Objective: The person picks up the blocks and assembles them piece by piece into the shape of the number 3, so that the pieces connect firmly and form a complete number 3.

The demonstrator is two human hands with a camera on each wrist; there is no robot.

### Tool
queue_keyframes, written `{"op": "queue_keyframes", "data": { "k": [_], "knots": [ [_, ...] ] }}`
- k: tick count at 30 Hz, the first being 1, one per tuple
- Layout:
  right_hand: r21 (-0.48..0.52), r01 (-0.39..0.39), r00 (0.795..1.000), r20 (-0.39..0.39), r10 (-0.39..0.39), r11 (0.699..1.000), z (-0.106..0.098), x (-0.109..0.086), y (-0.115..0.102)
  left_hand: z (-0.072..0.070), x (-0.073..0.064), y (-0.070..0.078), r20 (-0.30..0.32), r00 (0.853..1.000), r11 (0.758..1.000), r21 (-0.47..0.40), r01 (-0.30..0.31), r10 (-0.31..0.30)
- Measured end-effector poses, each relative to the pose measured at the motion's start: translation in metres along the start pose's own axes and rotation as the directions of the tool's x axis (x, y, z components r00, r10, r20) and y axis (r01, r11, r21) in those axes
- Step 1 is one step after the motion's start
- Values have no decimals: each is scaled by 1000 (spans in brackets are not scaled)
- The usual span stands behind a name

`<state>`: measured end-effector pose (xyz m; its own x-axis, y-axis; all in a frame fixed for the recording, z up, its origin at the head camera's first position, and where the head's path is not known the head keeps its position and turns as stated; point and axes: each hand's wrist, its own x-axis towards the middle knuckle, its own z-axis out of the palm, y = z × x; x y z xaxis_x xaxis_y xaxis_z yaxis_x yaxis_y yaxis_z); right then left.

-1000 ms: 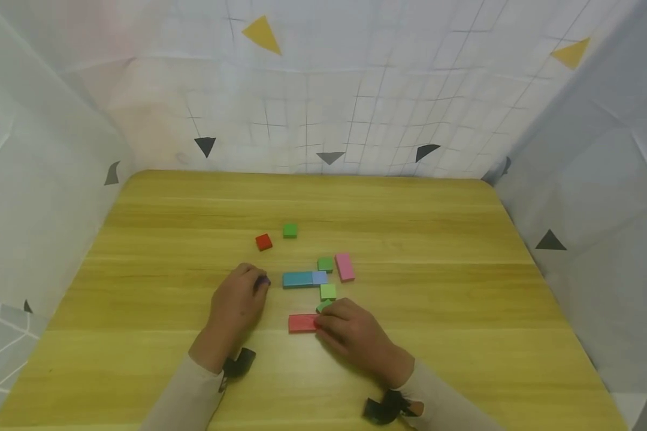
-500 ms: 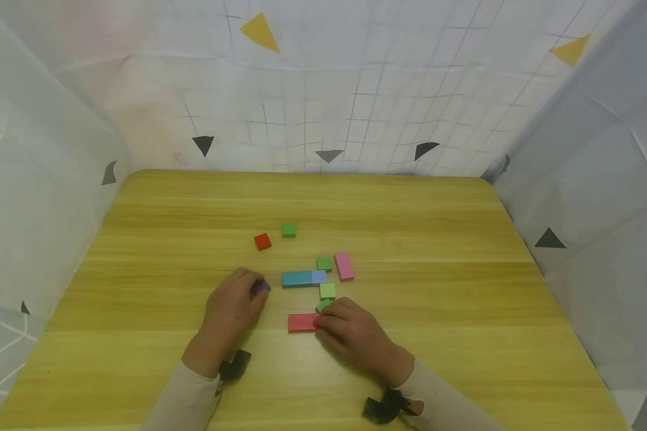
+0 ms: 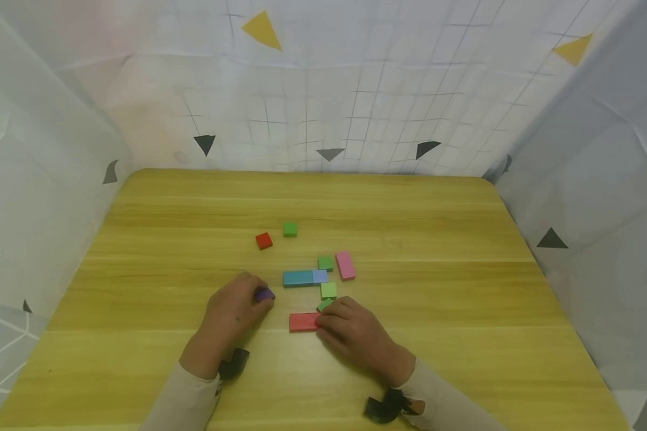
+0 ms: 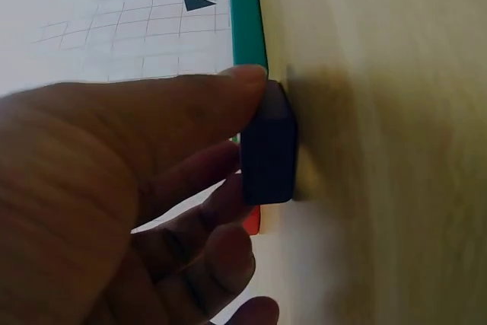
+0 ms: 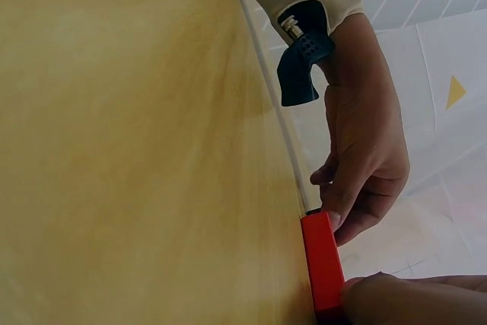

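My left hand (image 3: 232,314) pinches a small purple block (image 3: 265,294) between thumb and fingers, left of the other blocks. In the left wrist view this block (image 4: 268,154) looks dark blue, standing close over the wood with the thumb at one end. My right hand (image 3: 361,338) holds the right end of a long red block (image 3: 303,322) that lies flat, its far end hidden under the fingertips. A tilted green block (image 3: 324,305) peeks out just beyond those fingers. Behind it lies a light green block (image 3: 328,291), below a teal block (image 3: 298,278) joined end to end with a pale blue one (image 3: 320,276).
Another green block (image 3: 325,263) and a slanted pink block (image 3: 345,266) lie behind the pale blue one. Farther back are a small red block (image 3: 264,240) and a green block (image 3: 290,229). White patterned cloth (image 3: 323,90) walls the wooden table (image 3: 437,239) on three sides.
My left hand has drawn the purple block a little toward me and slightly right, and more of the block shows. The right hand and the red block have stayed in place.
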<state>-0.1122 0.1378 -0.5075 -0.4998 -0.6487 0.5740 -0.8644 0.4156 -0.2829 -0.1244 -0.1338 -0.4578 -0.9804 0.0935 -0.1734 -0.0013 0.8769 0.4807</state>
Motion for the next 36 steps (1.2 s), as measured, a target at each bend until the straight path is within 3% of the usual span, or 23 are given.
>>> {"op": "queue_keyframes", "data": {
  "k": [12, 21, 28, 36],
  "knots": [
    [17, 6, 1000, 2, -6, 1000, -1, 0, 0, -2, -1, 3, 139, 990, 997, -68, 41, -31],
    [20, 4, 1000, 2, -4, 1000, 1, -1, 1, -3, -4, 2, 141, 990, 995, -96, 8, 5],
    [20, 8, 1000, 0, -8, 1000, 1, -1, 2, -2, -2, -2, 108, 991, 993, -93, -69, 79],
    [15, 17, 1000, -9, -17, 1000, 0, 0, 2, -1, -2, -6, 157, 978, 987, -114, -117, 135]
  ]
}}
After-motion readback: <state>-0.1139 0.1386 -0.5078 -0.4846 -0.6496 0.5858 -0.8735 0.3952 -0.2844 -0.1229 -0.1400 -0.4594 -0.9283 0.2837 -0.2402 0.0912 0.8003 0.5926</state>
